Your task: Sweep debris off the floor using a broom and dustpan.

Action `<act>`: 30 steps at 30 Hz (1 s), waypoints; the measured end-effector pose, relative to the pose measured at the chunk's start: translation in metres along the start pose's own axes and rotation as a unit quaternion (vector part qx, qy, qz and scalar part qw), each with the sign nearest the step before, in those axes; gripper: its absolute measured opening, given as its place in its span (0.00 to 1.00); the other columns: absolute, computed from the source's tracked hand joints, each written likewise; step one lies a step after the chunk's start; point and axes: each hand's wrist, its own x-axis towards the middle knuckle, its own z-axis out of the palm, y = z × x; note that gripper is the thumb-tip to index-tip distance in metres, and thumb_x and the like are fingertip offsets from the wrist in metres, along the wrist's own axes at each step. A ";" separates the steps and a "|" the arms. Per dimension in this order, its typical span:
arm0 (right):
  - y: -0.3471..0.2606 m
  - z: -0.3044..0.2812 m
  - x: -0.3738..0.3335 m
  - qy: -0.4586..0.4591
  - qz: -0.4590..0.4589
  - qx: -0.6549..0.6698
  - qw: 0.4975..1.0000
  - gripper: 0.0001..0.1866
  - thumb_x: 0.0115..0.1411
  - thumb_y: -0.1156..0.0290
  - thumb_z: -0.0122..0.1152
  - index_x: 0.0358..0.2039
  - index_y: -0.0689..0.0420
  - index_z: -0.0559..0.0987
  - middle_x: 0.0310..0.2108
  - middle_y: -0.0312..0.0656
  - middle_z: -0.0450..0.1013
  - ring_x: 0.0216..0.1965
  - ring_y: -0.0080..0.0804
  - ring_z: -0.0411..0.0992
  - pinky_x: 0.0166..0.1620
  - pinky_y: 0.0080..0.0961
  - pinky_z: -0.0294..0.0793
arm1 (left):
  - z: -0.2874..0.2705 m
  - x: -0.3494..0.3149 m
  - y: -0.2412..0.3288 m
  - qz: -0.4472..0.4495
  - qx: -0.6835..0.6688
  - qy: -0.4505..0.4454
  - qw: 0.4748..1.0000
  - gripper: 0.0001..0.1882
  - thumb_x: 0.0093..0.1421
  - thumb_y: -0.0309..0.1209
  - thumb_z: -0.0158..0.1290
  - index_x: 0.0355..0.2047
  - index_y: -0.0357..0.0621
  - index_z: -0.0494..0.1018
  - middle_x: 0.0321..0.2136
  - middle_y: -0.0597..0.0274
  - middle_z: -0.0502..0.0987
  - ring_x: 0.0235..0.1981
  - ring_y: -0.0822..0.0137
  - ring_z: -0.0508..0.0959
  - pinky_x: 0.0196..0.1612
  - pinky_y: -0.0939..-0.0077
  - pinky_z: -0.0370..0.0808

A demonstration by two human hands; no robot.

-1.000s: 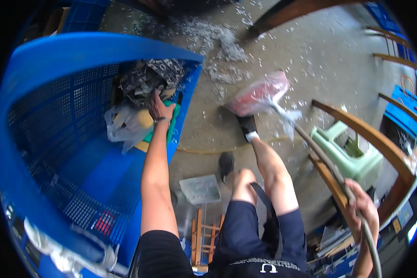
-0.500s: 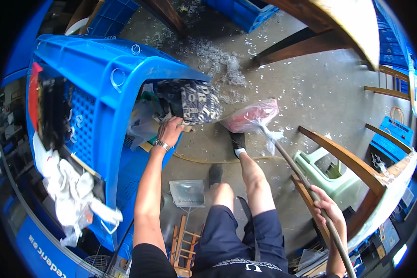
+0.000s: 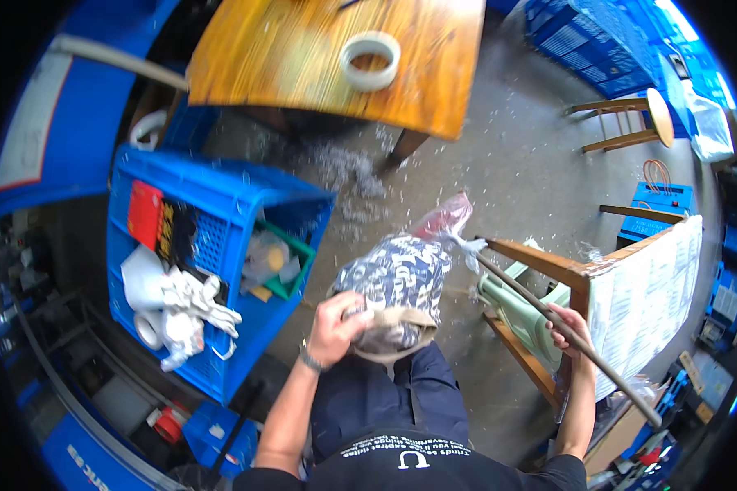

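Your left hand (image 3: 336, 323) is closed tight on a patterned cloth bag (image 3: 393, 286), blue and white with a tan rim. Your fingers pinch that rim, and the bag hangs up in front of your lap, over your dark trousers (image 3: 385, 393).

Your right hand (image 3: 569, 327) is wrapped around a long dark pole (image 3: 565, 331). The pole slants from near the bag down toward the lower right edge. It runs right along the wooden frame (image 3: 549, 262), so there is little room there.

Just behind the bag is a pink plastic bag (image 3: 446, 217) on the floor. A pale green stool (image 3: 516, 307) sits under the wooden frame, close to your right knee.

On your left stands a big blue crate (image 3: 221, 196), tipped on its side. Its open edge is near the bag but not touching it. White gloves (image 3: 192, 299) hang off its side.

Further off is a wooden table (image 3: 303, 57) with a roll of tape (image 3: 370, 59) on it. Between the table, the crate and the frame lies grey floor (image 3: 516, 164) with small white scraps. That is your widest open space.
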 end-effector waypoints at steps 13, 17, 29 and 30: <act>0.059 -0.032 0.026 0.177 -0.271 0.706 0.630 0.20 0.48 0.66 0.38 0.38 0.68 0.61 0.35 0.62 0.63 0.34 0.54 0.66 0.35 0.41 0.70 | -0.061 0.010 0.287 0.234 0.097 0.213 0.944 0.11 0.40 0.26 0.47 0.25 0.30 0.69 0.18 0.68 0.69 0.19 0.81 0.65 0.22 0.88 0.63; 0.046 -0.037 0.031 0.198 -0.294 0.703 0.616 0.23 0.48 0.60 0.38 0.39 0.66 0.62 0.33 0.59 0.64 0.31 0.49 0.67 0.32 0.37 0.72 | -0.096 0.061 0.341 0.270 0.187 0.221 0.918 0.11 0.43 0.28 0.46 0.26 0.32 0.70 0.18 0.69 0.70 0.19 0.81 0.65 0.22 0.87 0.63; 0.013 -0.014 0.044 0.350 -0.229 0.664 0.620 0.26 0.50 0.51 0.32 0.33 0.64 0.66 0.23 0.51 0.67 0.21 0.40 0.68 0.20 0.26 0.70 | -0.165 0.318 0.221 0.171 0.251 0.187 0.934 0.28 0.44 0.46 0.48 0.40 0.35 0.63 0.36 0.42 0.66 0.40 0.53 0.66 0.44 0.69 0.61; 0.021 -0.034 0.040 0.366 -0.255 0.620 0.645 0.26 0.50 0.52 0.32 0.32 0.64 0.66 0.23 0.48 0.67 0.20 0.38 0.67 0.19 0.23 0.68 | -0.149 0.303 0.237 0.230 0.229 0.218 0.920 0.25 0.45 0.41 0.48 0.40 0.35 0.64 0.37 0.45 0.66 0.41 0.54 0.65 0.44 0.71 0.61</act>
